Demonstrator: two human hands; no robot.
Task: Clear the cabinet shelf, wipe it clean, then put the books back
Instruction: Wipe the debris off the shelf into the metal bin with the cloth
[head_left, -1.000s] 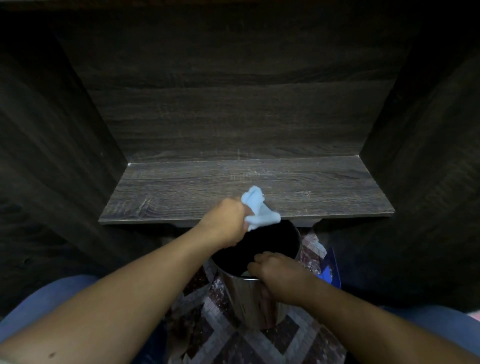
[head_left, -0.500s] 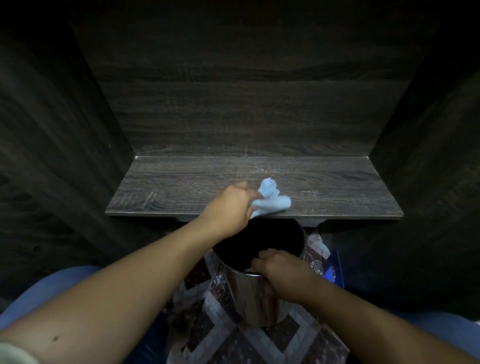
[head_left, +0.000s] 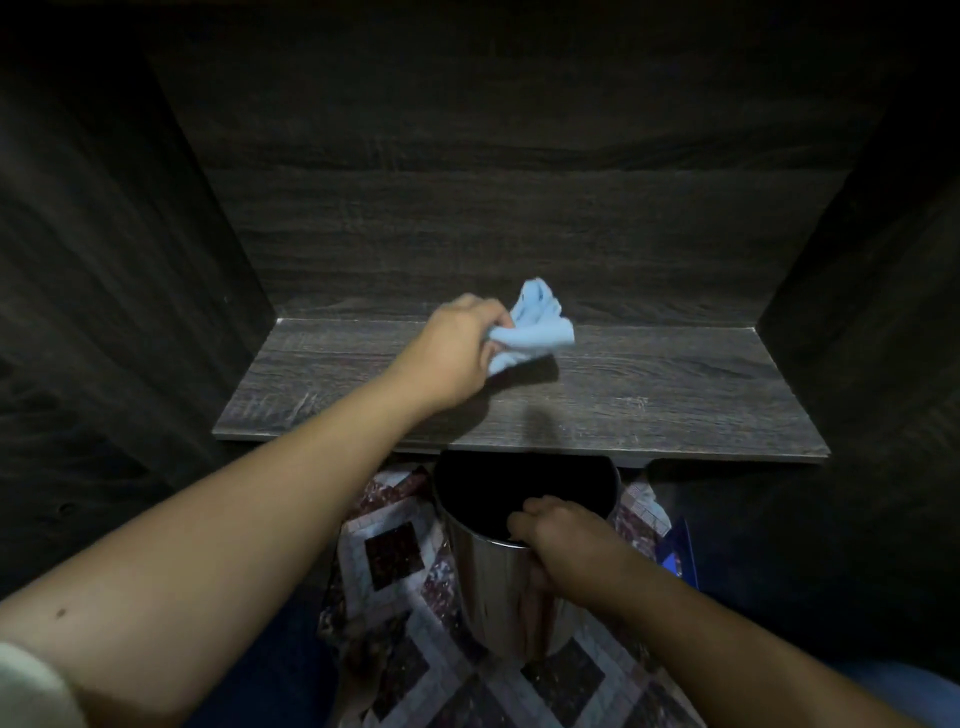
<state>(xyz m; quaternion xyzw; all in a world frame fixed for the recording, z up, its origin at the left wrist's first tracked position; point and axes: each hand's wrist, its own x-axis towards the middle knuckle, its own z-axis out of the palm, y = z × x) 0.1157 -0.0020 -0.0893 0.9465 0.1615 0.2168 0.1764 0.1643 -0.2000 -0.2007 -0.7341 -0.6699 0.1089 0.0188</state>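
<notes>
Under the shelf (head_left: 675, 395), the bin (head_left: 498, 587) partly hides; left hand (head_left: 457, 358) half-covers cloth (head_left: 540, 327).

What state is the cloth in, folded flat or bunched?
Bunched: the left hand grips the cloth as a crumpled wad, loose corners sticking up, over the shelf.

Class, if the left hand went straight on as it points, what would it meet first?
The cloth in the left hand would likely reach the back wall first; nothing else shows between; depth unclear.
</notes>
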